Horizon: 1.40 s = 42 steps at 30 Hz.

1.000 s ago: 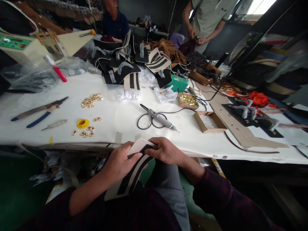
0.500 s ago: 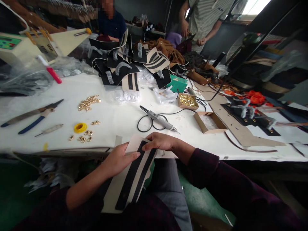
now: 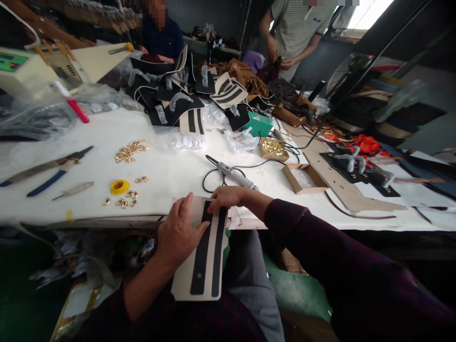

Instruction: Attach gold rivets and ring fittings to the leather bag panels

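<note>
A beige panel with two black stripes [image 3: 210,259], perhaps leather, leans over my lap with its top end at the table's front edge. One black stripe bears a small brass-coloured stud [image 3: 199,275] near its lower end. My left hand [image 3: 180,232] holds the panel's left side, thumb across the face and fingers pointing up; part of its grip is hidden. The fingers of my right hand [image 3: 228,197] are closed on the upper right end of the panel. Just beyond that hand lies a grey pen-shaped power tool [image 3: 235,175] with a black cord.
Pliers [image 3: 53,171], a small awl-like tool [image 3: 74,190], a yellow tape roll [image 3: 119,186] and gold clasps [image 3: 131,151] lie left. Boxes of brass studs [image 3: 273,149] and small pieces [image 3: 305,179] stand right. Behind are piled striped panels [image 3: 192,121] and two people.
The panel has swung more upright and its lower end has shifted right, with the stud now showing. My left hand has turned, its fingers raised along the edge. The view has shifted slightly.
</note>
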Each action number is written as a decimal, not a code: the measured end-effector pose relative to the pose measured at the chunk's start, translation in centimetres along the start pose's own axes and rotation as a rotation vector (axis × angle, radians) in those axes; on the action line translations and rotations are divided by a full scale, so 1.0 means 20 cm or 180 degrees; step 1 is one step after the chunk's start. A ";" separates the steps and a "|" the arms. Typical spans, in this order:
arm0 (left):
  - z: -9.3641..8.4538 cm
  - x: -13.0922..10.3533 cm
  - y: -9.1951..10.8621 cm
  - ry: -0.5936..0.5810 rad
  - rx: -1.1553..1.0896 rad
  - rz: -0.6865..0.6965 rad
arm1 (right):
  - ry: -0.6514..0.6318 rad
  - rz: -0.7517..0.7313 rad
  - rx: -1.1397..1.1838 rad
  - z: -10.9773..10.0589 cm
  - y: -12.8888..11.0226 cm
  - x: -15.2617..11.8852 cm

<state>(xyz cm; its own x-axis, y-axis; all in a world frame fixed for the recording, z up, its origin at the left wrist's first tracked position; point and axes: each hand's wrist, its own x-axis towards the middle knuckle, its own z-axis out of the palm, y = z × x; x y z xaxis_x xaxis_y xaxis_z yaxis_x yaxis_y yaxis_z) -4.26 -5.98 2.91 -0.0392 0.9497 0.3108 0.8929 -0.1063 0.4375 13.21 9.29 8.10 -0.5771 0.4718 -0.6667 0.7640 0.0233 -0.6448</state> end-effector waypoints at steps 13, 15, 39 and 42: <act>0.09 0.13 -0.06 -0.0252 -0.0538 0.0682 | 0.0322 0.0067 -0.0791 -0.02 -0.02 0.01; 0.09 0.14 -0.05 -0.0338 -0.0506 0.0630 | 0.0501 0.0116 -0.0657 0.00 0.01 -0.01; 0.13 0.17 -0.05 -0.0277 -0.0463 0.0545 | 0.1550 0.0002 -0.0492 0.13 0.09 -0.07; 0.13 0.18 -0.06 -0.0324 -0.0445 0.0602 | 0.1609 0.0023 -0.0445 0.13 0.11 -0.06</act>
<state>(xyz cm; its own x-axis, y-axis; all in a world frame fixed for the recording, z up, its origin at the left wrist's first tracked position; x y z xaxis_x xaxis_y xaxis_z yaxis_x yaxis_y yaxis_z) -4.21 -1.73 1.24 0.1743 0.9330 0.3149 0.8091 -0.3179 0.4942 14.73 6.43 6.49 -0.3865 0.8381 -0.3850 0.8187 0.1196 -0.5617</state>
